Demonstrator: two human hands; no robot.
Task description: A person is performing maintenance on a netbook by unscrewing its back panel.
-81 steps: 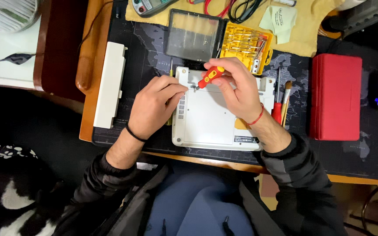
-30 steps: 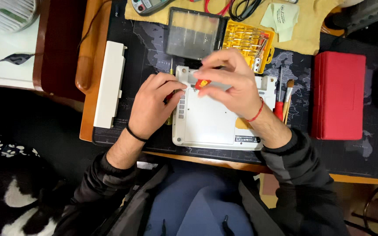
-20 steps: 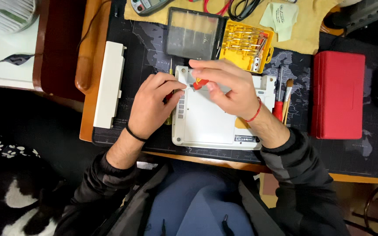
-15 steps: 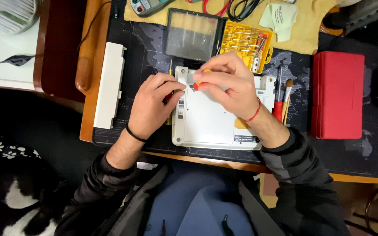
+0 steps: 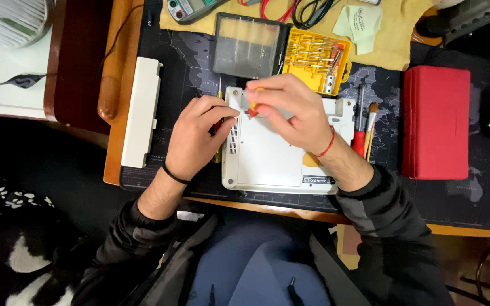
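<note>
Just over one white device, the right hand pinches one red-tipped screwdriver, while the left hand, fingers curled, braces its left edge.

L hand curled, palm down; R hand fingers pinched, wrists angled inward.

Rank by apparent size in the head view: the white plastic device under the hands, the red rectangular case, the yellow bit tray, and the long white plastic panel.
1. White plastic device, partly covered by hands.
2. Red rectangular case.
3. Long white plastic panel.
4. Yellow bit tray.
</note>
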